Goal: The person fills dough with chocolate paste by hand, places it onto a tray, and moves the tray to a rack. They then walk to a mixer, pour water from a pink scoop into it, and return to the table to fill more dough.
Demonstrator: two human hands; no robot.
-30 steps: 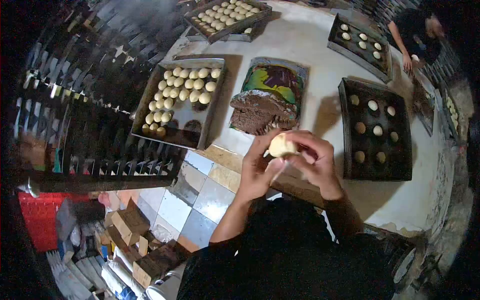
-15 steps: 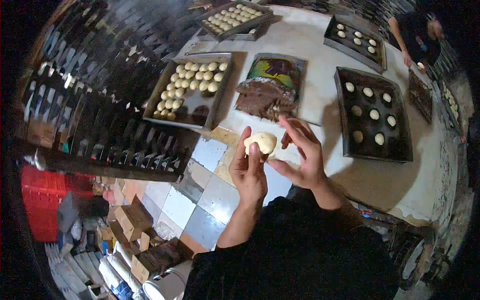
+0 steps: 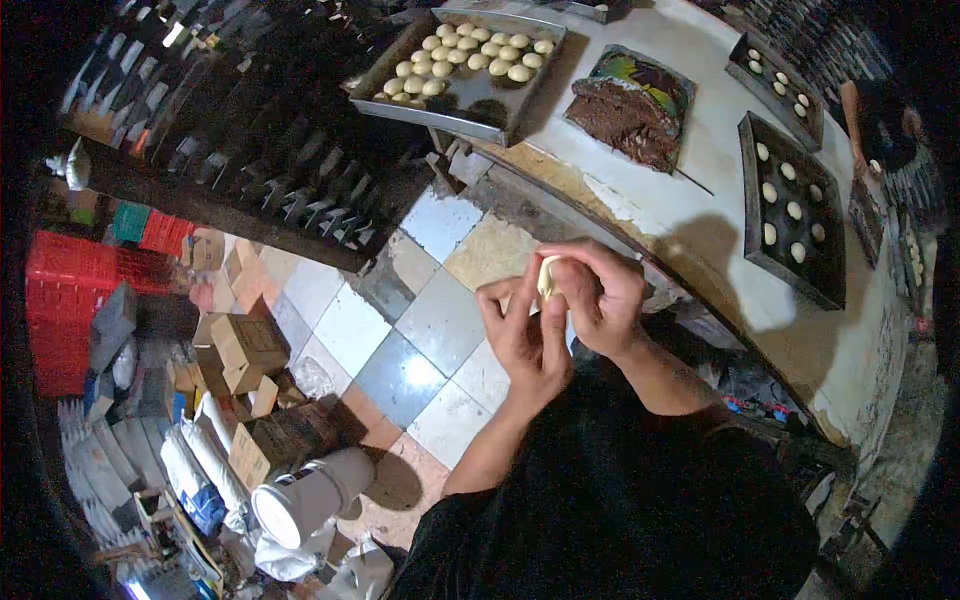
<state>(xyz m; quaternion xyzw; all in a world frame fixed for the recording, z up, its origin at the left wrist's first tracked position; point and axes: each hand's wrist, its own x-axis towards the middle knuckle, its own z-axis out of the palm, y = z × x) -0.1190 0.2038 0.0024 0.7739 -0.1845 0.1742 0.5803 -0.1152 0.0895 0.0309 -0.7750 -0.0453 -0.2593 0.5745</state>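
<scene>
A pale dough ball [image 3: 547, 277] sits between my two hands, mostly covered by fingers. My left hand [image 3: 527, 335] grips it from the left with thumb and fingers. From the right, my right hand [image 3: 604, 293] curls over the dough, its fingers closed against it. Both hands are held above the floor, just off the table's near edge. Beyond them on the table lies an opened plastic bag with brown filling [image 3: 630, 118]; a thin stick pokes out of its lower right side.
Dough balls fill much of a metal tray [image 3: 480, 128] at the table's left end. Darker trays [image 3: 795, 262] with spaced dough balls stand at right. Another person [image 3: 880, 125] is at the far right. Cardboard boxes [image 3: 247, 352], a white bucket [image 3: 290, 510] and red crates [image 3: 70, 310] stand at lower left.
My right hand has closed in on the dough, which both hands now hold. The view has turned left, so the table and trays sit further up and right.
</scene>
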